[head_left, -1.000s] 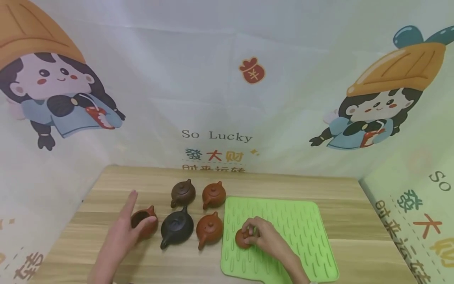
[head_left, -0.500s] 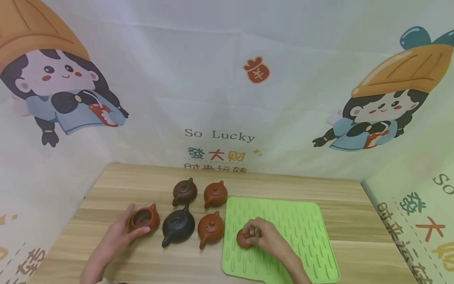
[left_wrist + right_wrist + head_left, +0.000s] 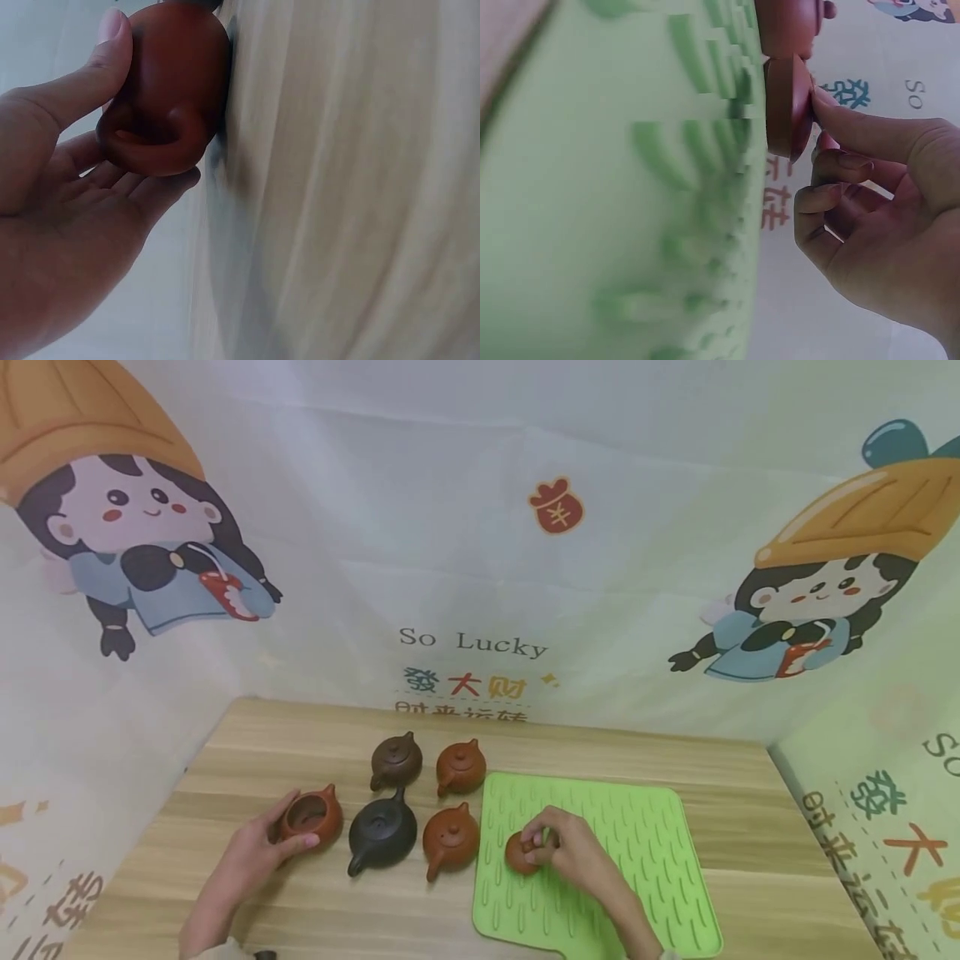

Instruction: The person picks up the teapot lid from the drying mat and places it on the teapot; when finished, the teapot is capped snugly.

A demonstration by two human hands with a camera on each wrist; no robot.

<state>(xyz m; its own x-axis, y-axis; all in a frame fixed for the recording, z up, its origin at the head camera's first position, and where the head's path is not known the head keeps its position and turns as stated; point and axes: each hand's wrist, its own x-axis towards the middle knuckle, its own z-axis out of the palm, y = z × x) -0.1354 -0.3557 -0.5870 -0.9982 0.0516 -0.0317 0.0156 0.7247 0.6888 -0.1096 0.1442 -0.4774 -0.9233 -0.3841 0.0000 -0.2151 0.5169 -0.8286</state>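
My left hand grips a reddish-brown clay teapot at the left of the table, thumb at its rim and fingers round the far side. It has no lid on, so its hollow inside shows. In the left wrist view the handle of the teapot faces the palm. My right hand pinches the knob of a round reddish-brown teapot lid over the left part of a green ribbed mat. The right wrist view shows the lid edge-on, close over the mat, with thumb and fingertips at its knob.
Between the hands stand a black teapot, a dark brown teapot and two orange-brown ones, a rear teapot and a front teapot beside the mat. A printed cloth hangs behind the wooden table.
My left hand has come from above the lidless teapot to a grip round its body, and the opening now shows. My right hand keeps its pinch on the lid over the mat.
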